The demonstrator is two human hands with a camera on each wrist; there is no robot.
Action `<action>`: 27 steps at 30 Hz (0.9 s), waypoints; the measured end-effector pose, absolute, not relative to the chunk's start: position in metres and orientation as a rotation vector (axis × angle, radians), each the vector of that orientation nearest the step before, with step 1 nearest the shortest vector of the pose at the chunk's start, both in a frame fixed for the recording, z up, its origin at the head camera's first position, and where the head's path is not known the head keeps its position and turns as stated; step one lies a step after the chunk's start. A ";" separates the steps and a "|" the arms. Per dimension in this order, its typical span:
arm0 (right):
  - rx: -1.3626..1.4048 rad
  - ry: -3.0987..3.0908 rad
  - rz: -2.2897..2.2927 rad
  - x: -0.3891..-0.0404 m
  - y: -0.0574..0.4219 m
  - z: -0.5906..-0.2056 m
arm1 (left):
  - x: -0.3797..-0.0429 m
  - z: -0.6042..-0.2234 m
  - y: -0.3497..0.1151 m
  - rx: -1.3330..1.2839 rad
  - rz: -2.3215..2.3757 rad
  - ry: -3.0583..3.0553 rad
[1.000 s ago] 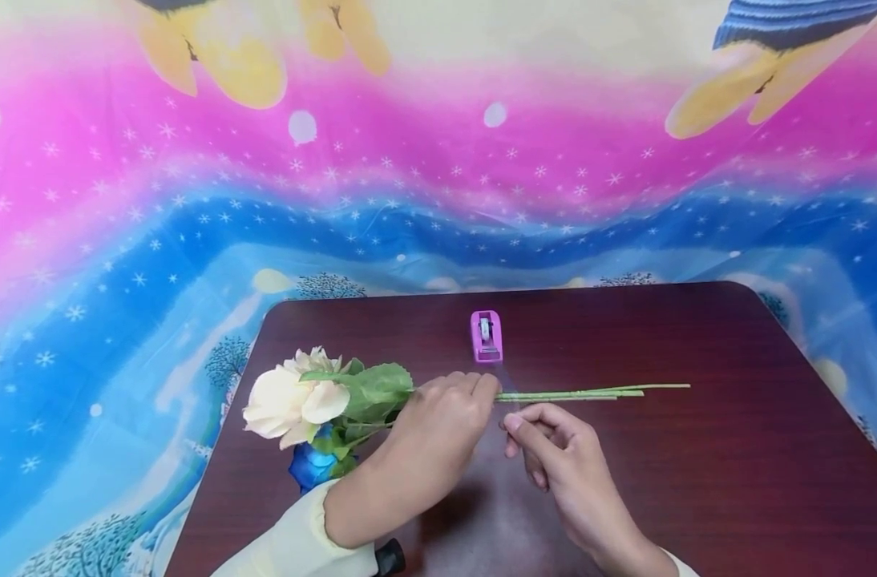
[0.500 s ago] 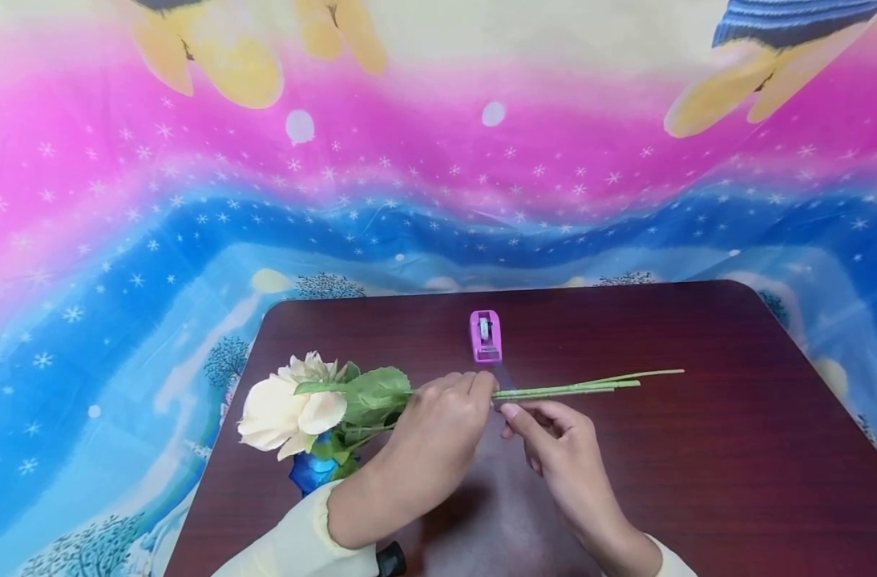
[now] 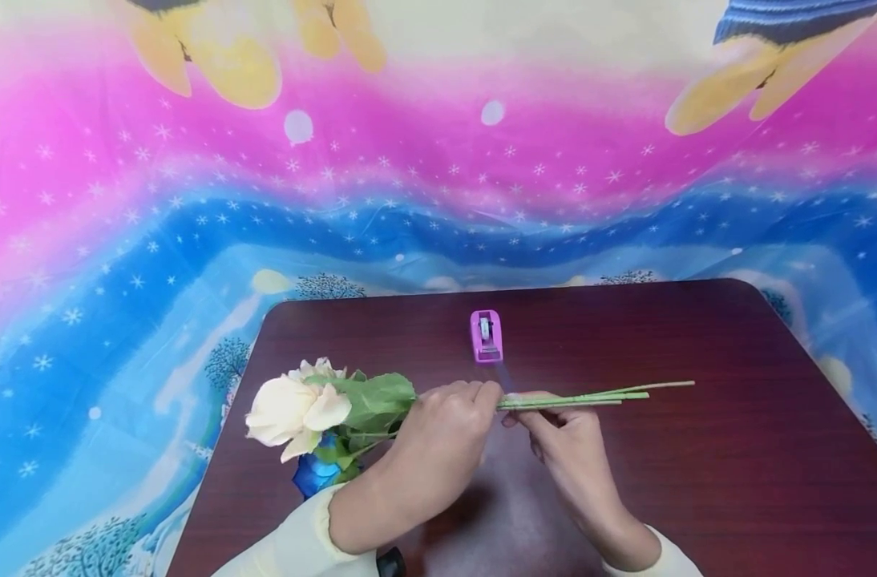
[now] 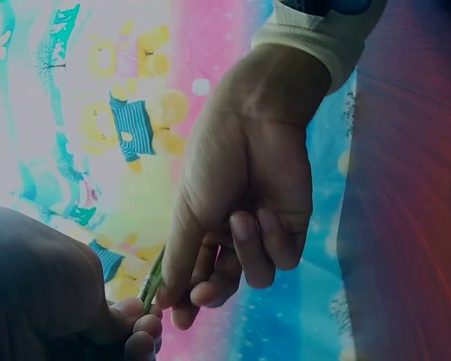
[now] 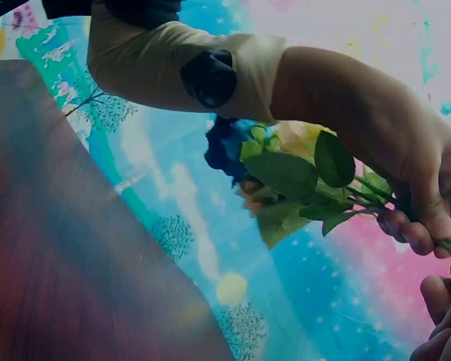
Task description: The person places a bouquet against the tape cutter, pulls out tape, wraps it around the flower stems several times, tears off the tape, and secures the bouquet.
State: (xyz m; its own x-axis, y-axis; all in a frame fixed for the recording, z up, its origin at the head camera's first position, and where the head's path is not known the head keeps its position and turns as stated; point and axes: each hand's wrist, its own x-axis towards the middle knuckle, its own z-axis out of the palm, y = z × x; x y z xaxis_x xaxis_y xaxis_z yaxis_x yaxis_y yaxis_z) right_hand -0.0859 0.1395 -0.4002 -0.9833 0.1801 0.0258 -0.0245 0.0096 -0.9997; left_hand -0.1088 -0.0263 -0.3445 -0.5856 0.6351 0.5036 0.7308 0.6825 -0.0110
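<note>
My left hand (image 3: 447, 429) grips a bunch of long-stemmed flowers held level above the table. Cream roses (image 3: 283, 409) and a blue rose (image 3: 316, 473) with green leaves (image 3: 384, 401) lie to its left; bare green stems (image 3: 597, 398) stick out to its right. Right beside it, my right hand (image 3: 575, 457) pinches the end of a clear tape strip (image 3: 506, 378) against the stems. That strip runs back to a pink tape dispenser (image 3: 486, 338). In the left wrist view, the right thumb (image 4: 174, 259) touches the stems (image 4: 153, 280); the tape is not discernible there.
A dark red-brown table (image 3: 713, 465) lies under the hands. Behind it hangs a colourful printed cloth (image 3: 438, 160). A small black object (image 3: 390, 561) sits by the left sleeve, seen on that sleeve in the right wrist view.
My right hand has moved up to the stems with the tape end, its fingertips now partly behind them. The stems' free ends rose slightly, then dipped. My left hand keeps its grip.
</note>
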 end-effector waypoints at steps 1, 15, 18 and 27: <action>-0.161 -2.103 2.120 -0.087 0.140 -0.401 | -0.109 -0.345 -0.026 -1.058 -0.266 -2.417; 0.325 -2.615 1.835 -0.080 0.155 -0.396 | -0.107 -0.347 -0.021 -1.050 -0.220 -2.396; 0.674 -2.473 1.473 -0.070 0.164 -0.383 | -0.105 -0.348 -0.022 -1.059 -0.189 -2.393; 0.741 -2.342 0.535 -0.082 0.192 -0.343 | -0.103 -0.348 -0.019 -1.065 -0.127 -2.388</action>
State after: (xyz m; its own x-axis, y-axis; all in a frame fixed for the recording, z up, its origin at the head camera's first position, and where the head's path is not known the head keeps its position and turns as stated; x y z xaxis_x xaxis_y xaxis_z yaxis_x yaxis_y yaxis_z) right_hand -0.0818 0.1922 -0.3430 -0.6521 -0.3719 0.6607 -0.6221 0.7606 -0.1858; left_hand -0.1027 -0.0187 -0.3482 -0.5569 0.6682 0.4934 0.7169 0.6866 -0.1208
